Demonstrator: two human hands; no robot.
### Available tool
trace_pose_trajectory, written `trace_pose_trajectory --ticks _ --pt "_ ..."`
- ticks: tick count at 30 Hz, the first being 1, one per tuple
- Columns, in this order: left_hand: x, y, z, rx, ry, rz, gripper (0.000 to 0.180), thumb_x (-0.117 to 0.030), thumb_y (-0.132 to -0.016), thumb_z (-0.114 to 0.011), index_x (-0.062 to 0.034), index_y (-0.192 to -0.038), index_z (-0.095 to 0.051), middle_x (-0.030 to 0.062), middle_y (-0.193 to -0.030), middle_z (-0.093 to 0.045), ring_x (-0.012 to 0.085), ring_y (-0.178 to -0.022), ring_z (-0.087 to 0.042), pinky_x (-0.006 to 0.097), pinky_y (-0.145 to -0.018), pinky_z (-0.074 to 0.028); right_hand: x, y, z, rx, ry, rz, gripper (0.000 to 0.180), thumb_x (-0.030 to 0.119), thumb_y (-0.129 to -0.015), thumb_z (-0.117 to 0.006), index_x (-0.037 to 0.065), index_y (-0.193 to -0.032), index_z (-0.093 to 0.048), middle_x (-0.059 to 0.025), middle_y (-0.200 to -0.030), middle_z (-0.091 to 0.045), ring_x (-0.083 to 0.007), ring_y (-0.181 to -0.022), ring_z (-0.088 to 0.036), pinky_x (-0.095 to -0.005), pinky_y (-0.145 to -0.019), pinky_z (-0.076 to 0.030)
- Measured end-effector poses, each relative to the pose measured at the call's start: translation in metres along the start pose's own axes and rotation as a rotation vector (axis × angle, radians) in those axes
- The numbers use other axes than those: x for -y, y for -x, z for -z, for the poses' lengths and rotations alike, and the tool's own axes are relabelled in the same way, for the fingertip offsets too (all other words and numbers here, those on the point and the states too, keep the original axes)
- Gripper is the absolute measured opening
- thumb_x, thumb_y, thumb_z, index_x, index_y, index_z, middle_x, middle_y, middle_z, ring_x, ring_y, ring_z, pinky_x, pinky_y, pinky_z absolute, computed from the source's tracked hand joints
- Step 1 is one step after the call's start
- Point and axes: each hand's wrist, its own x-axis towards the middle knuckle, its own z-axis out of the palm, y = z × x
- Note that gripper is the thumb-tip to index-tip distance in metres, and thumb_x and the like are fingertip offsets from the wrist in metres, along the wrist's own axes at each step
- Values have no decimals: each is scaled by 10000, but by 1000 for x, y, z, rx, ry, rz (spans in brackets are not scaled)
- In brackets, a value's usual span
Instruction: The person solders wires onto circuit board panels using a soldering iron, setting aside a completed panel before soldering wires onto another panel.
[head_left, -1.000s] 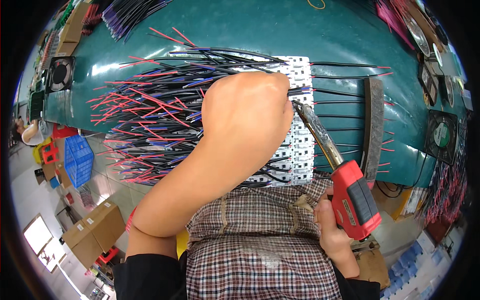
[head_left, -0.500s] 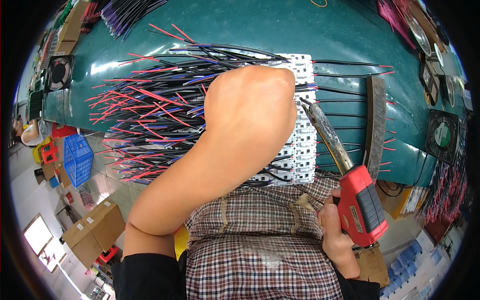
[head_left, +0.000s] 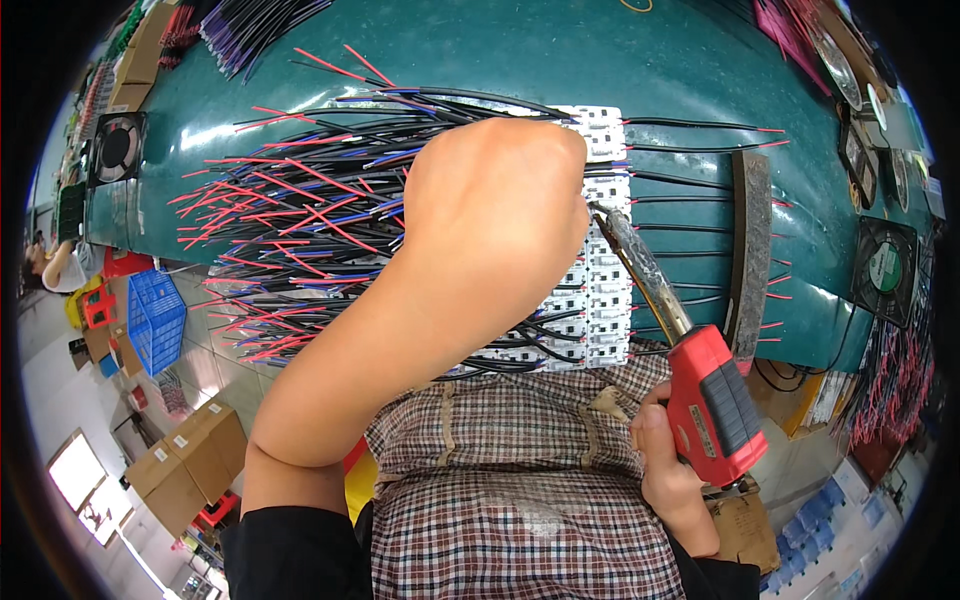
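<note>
My right hand (head_left: 668, 480) grips a red and black soldering gun (head_left: 715, 405). Its metal tip points up and left, reaching the white circuit boards (head_left: 608, 270) close beside my left hand. Over the boards, my left hand (head_left: 500, 190) is closed with its knuckles up; the fingertips and whatever they pinch are hidden beneath it. Many black wires with red ends (head_left: 300, 210), some blue among them, fan out leftward from the boards. Several black wires (head_left: 685, 201) run out on the right side, under a dark grey bar (head_left: 748, 250).
The boards lie on a green tabletop (head_left: 500, 50). Small black fans stand at the left (head_left: 118, 148) and right (head_left: 884, 270). A purple-black wire bundle (head_left: 250, 30) lies at the far left. On the floor are a blue crate (head_left: 155, 320) and cardboard boxes (head_left: 190, 465).
My left hand has shifted slightly up and left. The soldering gun has moved a little left, its tip now lower and closer to the left hand's fingers.
</note>
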Motion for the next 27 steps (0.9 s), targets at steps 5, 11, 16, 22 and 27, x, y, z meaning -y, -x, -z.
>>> trace_pose_trajectory --ticks 5,11,16,22,27 --pt "-4 7 -9 -77 -22 -33 112 -116 -802 -727 -11 -798 -690 130 -738 -695 315 -700 -700 422 -667 -555 -1 -2 5 40 207 72 269 112 -910 -737 -1 -1139 -651 -129 -973 -662 -278 -852 -660 -385 -742 -526" --pt "-4 11 -10 -155 -31 -116 118 -106 -764 -752 -26 -800 -672 120 -764 -678 317 -706 -681 431 -649 -548 2 -5 5 36 179 100 240 107 -899 -744 3 -1097 -658 -117 -935 -667 -286 -830 -663 -386 -741 -526" --pt "-5 11 -11 -163 -35 -140 112 -99 -766 -742 -26 -797 -663 126 -758 -672 326 -699 -675 435 -646 -544 1 2 4 -10 -22 -4 213 89 -912 -731 3 -1093 -659 -108 -936 -672 -246 -848 -663 -365 -751 -525" --pt "-4 11 -10 -160 -60 -154 116 -110 -775 -729 -27 -792 -650 128 -746 -666 327 -698 -674 441 -645 -539 -7 0 3 -20 -18 216 145 91 -1009 -558 -16 -1091 -505 -71 -794 -535 -80 -526 -408 -245 -505 -376" --pt "-7 9 -2 -62 143 44 153 -159 -855 -724 -18 -872 -667 132 -745 -666 341 -705 -667 433 -626 -517 -1 -2 2 -66 -28 227 162 87 -996 -573 -15 -1103 -507 -70 -766 -538 -79 -510 -401 -242 -506 -387"
